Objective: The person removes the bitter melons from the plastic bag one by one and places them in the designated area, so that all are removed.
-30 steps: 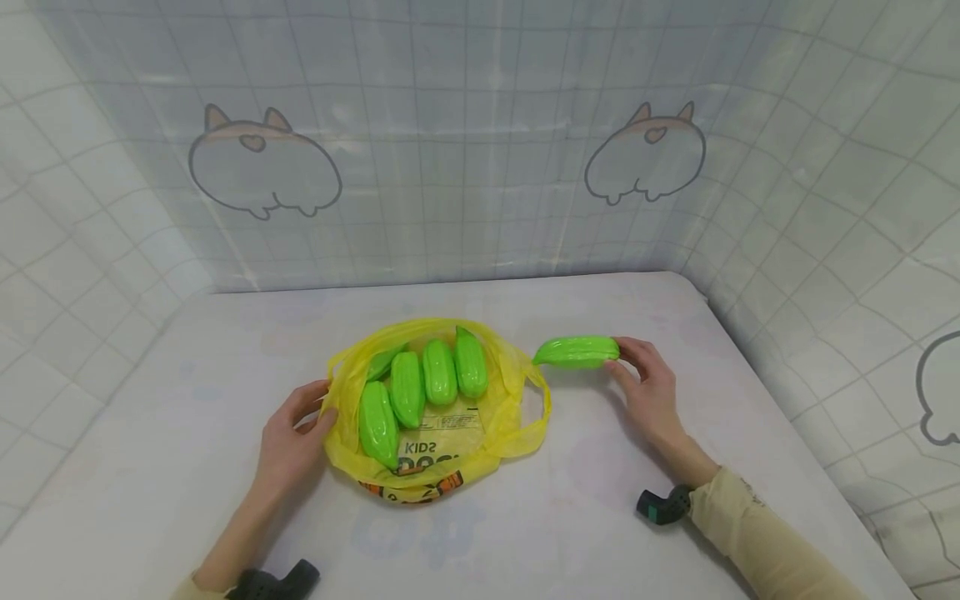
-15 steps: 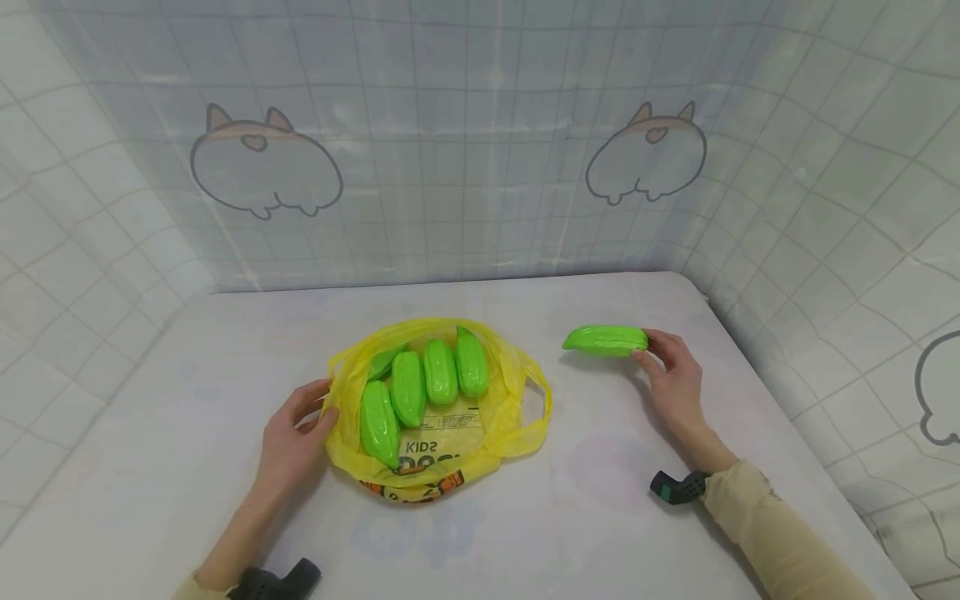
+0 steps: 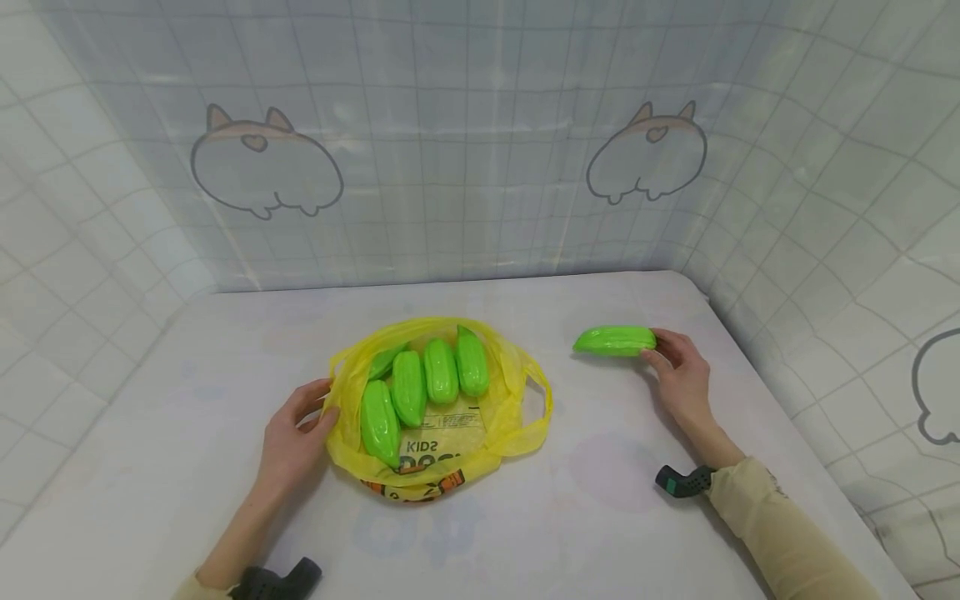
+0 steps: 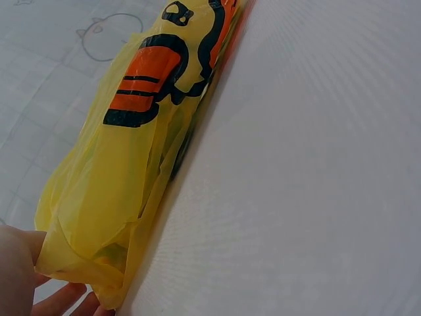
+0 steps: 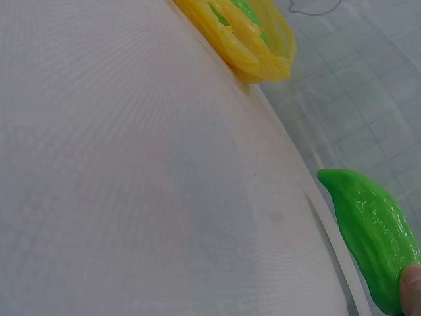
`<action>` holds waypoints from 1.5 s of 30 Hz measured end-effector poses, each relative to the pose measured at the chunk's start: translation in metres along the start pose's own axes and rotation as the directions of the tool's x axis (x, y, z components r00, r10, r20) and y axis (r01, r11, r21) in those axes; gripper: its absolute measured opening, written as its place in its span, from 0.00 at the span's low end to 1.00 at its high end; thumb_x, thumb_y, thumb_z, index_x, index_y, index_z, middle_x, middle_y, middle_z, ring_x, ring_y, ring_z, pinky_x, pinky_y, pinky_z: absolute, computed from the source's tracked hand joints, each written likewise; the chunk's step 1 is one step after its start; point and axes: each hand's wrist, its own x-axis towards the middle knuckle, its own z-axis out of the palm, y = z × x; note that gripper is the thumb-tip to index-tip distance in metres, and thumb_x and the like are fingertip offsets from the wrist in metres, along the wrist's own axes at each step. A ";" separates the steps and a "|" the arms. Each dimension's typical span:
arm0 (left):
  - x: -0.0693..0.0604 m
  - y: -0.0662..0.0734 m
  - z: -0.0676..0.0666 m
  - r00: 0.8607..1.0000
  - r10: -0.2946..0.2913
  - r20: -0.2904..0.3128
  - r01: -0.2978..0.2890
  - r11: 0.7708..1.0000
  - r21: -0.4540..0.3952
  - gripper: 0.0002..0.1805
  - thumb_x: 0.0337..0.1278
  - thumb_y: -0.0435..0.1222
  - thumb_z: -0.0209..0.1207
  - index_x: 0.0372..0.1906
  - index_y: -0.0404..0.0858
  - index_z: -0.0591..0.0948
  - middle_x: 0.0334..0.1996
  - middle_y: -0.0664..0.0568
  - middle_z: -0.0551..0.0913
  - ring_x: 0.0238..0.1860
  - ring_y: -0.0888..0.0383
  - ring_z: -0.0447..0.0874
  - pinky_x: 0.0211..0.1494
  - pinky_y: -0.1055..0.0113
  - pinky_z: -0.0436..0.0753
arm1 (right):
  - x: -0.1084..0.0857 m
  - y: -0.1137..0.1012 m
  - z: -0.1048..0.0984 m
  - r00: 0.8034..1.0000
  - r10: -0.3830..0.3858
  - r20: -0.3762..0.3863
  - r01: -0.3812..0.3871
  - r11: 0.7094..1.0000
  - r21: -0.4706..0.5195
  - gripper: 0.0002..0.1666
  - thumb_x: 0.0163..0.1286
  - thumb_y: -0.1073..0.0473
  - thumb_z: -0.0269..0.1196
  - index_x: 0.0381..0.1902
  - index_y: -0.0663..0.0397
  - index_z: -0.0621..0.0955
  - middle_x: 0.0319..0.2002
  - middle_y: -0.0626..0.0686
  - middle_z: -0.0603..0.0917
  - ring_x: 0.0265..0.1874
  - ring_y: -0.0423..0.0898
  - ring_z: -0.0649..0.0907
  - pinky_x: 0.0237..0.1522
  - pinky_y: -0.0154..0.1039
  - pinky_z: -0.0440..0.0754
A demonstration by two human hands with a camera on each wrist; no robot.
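A yellow plastic bag (image 3: 517,437) with printed lettering lies with its mouth spread wide in the head view. Several glossy green toy bitter melons (image 3: 408,387) rest inside it. At the bag's left rim, my left hand (image 3: 295,437) pinches the plastic between thumb and fingers; the left wrist view shows the bag's side (image 4: 99,191) meeting that thumb. To the right of the bag, my right hand (image 3: 681,375) holds another toy bitter melon (image 3: 613,341) by its blunt end. Its pointed tip faces left, toward the bag. In the right wrist view only the thumb (image 5: 411,289) shows on this bitter melon.
A pale cloth covers the table (image 3: 570,533). Tiled sheets with cartoon animals stand as a back wall (image 3: 465,167) and side walls. A loop handle (image 3: 540,408) sticks out at the bag's right. Black devices (image 3: 682,482) are worn on both wrists.
My right hand has carried the toy bitter melon right and slightly back, away from the bag, slowing in the last half second. The left hand and the bag stay nearly where they were.
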 end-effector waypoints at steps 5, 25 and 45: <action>0.000 0.001 0.000 1.000 -0.002 -0.003 0.002 1.000 -0.002 0.24 0.72 0.41 0.54 0.69 0.41 0.71 0.65 0.44 0.77 0.63 0.45 0.76 0.49 0.93 0.67 | 0.000 0.002 0.000 0.999 0.034 0.018 -0.034 0.999 -0.011 0.25 0.69 0.65 0.64 0.63 0.62 0.76 0.58 0.60 0.79 0.60 0.59 0.80 0.50 0.14 0.73; 0.000 0.007 -0.004 1.000 -0.022 0.023 0.021 1.000 0.010 0.25 0.72 0.43 0.54 0.69 0.42 0.71 0.67 0.42 0.74 0.64 0.44 0.75 0.60 0.72 0.80 | 0.001 0.002 0.000 0.990 0.124 0.063 -0.120 0.991 -0.061 0.26 0.71 0.62 0.63 0.65 0.61 0.74 0.62 0.62 0.79 0.62 0.58 0.80 0.58 0.35 0.81; 0.000 0.005 -0.004 1.000 -0.011 0.019 0.010 1.000 0.007 0.25 0.72 0.42 0.54 0.70 0.42 0.71 0.67 0.42 0.74 0.64 0.44 0.75 0.52 0.89 0.71 | 0.000 0.002 0.000 0.983 0.169 0.075 -0.163 0.984 -0.075 0.25 0.75 0.62 0.59 0.68 0.57 0.73 0.65 0.60 0.78 0.64 0.57 0.78 0.63 0.49 0.77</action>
